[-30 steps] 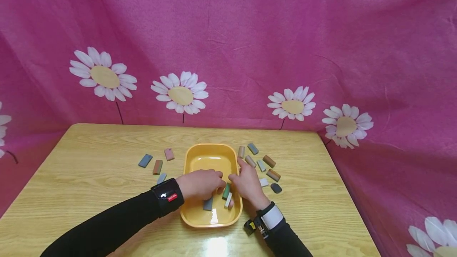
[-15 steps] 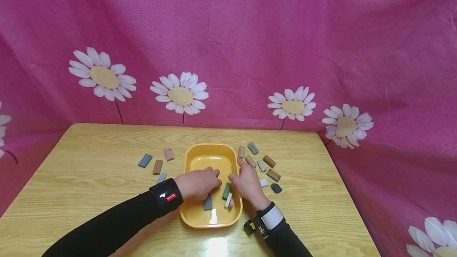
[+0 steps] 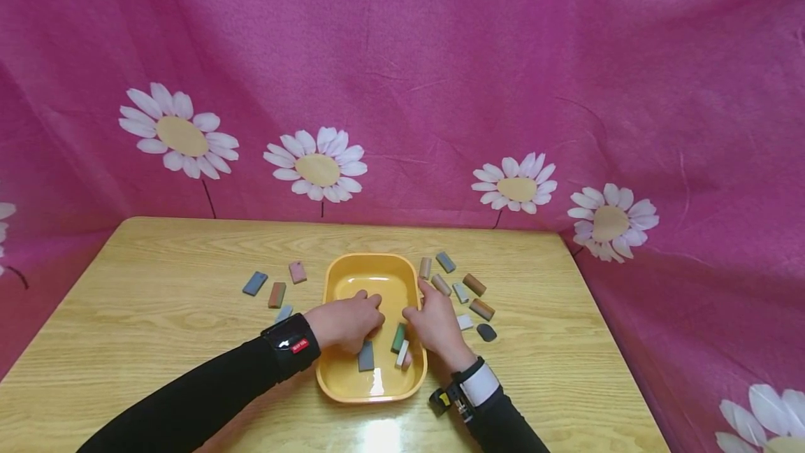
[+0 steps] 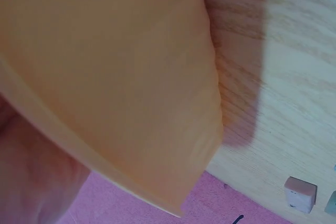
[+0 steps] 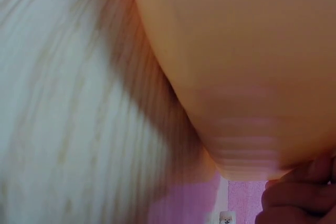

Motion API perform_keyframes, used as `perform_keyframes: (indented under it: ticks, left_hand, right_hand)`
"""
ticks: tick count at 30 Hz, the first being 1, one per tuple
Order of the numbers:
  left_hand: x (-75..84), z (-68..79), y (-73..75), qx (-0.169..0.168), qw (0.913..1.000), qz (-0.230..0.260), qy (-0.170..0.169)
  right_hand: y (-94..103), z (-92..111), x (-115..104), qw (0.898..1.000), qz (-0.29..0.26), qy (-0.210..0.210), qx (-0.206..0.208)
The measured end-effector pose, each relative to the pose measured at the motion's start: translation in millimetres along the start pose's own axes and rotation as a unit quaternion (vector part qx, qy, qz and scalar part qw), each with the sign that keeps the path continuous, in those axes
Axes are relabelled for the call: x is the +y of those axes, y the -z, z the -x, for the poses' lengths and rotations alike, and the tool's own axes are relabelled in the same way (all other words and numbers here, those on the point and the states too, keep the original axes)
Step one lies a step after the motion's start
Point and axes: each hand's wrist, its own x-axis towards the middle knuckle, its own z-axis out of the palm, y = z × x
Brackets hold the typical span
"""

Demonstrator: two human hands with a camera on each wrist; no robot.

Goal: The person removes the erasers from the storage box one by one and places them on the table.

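Observation:
A yellow plastic tub [image 3: 371,398] with a raised rim stands at the middle of the table. My right hand [image 3: 436,319] grips its right rim, thumb over the inside and fingers along the outer wall. My left hand [image 3: 346,320] reaches over the left rim into the tub, fingers bent downward; their tips are hidden, so I cannot tell whether they hold something. Inside lie a dark grey block [image 3: 366,356] just below the left hand, a green block [image 3: 398,338] and a white block [image 3: 402,354], with a small pinkish piece [image 3: 407,359] beside the white one.
Left of the tub are a blue block [image 3: 254,283], a red-brown block [image 3: 277,295], a pink block [image 3: 298,272] and a pale blue block [image 3: 284,314]. Several brown, tan, grey and white pieces [image 3: 474,284] lie to the right. A pink flowered cloth [image 3: 402,89] hangs behind the table.
My left hand has drawn slightly left inside the tub, away from the green block, uncovering more of the dark grey block. The right hand has stayed at the rim.

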Motion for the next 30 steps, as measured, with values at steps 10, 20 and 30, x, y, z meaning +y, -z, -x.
perform_keyframes:
  ticks: [10, 20, 30]
  left_hand:
    - [-1.7, 7.2, 4.7, 0.031, 0.9995, 0.003, 0.005]
    - [-14.5, 36.3, 45.7, 0.086, 0.9921, 0.015, 0.09]
    - [-72.7, 71.6, 40.3, 0.16, 0.978, 0.025, 0.131]
  right_hand:
    - [-0.5, 0.9, -0.5, 1.0, -0.005, -0.007, -0.004]
    - [1.1, 1.6, -2.3, 1.0, 0.002, 0.003, 0.002]
    - [0.6, 3.0, -1.0, 1.0, 0.006, 0.022, 0.012]
